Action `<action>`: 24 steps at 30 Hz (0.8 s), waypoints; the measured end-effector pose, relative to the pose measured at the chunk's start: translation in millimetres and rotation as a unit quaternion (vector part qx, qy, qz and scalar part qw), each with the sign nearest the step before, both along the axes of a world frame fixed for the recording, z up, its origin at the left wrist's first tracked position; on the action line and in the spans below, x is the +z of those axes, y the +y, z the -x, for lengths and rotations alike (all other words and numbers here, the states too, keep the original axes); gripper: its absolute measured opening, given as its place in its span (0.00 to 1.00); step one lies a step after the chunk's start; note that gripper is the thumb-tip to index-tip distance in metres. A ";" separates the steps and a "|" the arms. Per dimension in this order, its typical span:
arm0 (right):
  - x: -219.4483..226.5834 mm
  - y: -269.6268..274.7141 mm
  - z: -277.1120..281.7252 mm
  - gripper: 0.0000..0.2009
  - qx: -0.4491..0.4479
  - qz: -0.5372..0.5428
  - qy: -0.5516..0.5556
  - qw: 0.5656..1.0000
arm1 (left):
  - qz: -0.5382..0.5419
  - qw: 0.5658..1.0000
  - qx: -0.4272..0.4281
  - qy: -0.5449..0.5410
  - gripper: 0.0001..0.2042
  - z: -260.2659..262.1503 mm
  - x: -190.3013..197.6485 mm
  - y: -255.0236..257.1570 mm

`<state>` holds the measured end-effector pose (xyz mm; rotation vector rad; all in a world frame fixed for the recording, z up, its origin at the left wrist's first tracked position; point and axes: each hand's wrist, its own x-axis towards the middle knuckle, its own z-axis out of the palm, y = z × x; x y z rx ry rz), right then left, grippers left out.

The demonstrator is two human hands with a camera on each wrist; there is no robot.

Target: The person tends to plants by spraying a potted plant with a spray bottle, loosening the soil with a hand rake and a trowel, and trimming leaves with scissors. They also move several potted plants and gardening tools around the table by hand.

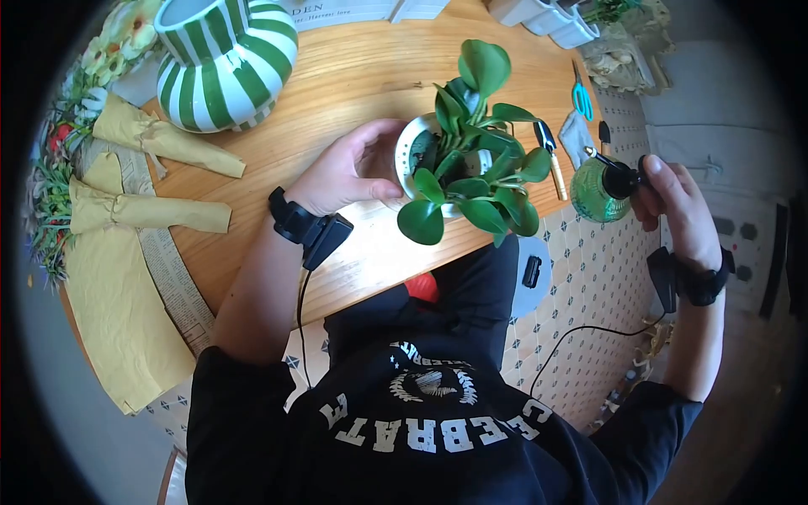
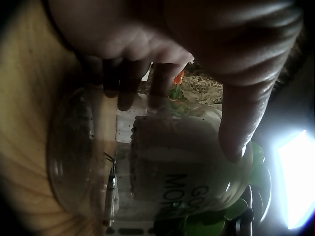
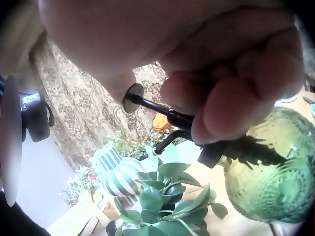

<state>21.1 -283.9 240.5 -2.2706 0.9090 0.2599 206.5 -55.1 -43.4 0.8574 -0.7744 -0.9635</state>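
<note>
A leafy green plant (image 1: 480,172) grows in a white pot (image 1: 410,151) near the table's front edge. My left hand (image 1: 358,168) curves round the pot's left side, thumb in front; in the left wrist view the thumb and fingers lie round a clear vessel (image 2: 74,152) with the lettered white pot (image 2: 167,157) inside. Off the table's right side, my right hand (image 1: 677,198) grips the black top of a green glass spray bottle (image 1: 599,192), thumb on the plunger. The right wrist view shows the bottle (image 3: 275,172) beside the hand (image 3: 216,73) and its nozzle toward the plant (image 3: 167,201).
A green-and-white striped vase (image 1: 227,71) stands at the back left. Paper-wrapped bouquets (image 1: 151,210) lie along the left side. To the right are a wooden-handled tool (image 1: 555,168), a grey cloth (image 1: 576,137) and blue scissors (image 1: 582,99). White containers (image 1: 551,18) stand at the back.
</note>
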 end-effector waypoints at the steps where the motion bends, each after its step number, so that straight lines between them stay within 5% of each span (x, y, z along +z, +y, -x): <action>1: -0.5 -1.3 4.5 0.28 -0.006 -0.003 0.001 1.000 | -0.006 1.000 0.000 -0.005 0.40 0.1 1.3 -0.2; 5: -10.2 4.4 28.7 0.26 -0.111 -0.038 -0.094 0.989 | -0.009 0.999 -0.027 0.032 0.42 1.1 8.7 1.4; 13: -32.0 -2.4 71.6 0.25 -0.093 -0.105 -0.033 0.990 | 0.002 1.000 -0.010 0.030 0.46 5.0 13.0 -0.6; 17: -62.2 8.4 90.9 0.30 -0.192 -0.217 -0.072 0.954 | 0.006 0.999 -0.015 0.031 0.45 5.2 11.3 -0.7; 24: -85.2 32.6 115.4 0.34 -0.187 -0.327 -0.111 0.920 | -0.007 1.000 -0.008 0.021 0.44 4.8 11.8 0.2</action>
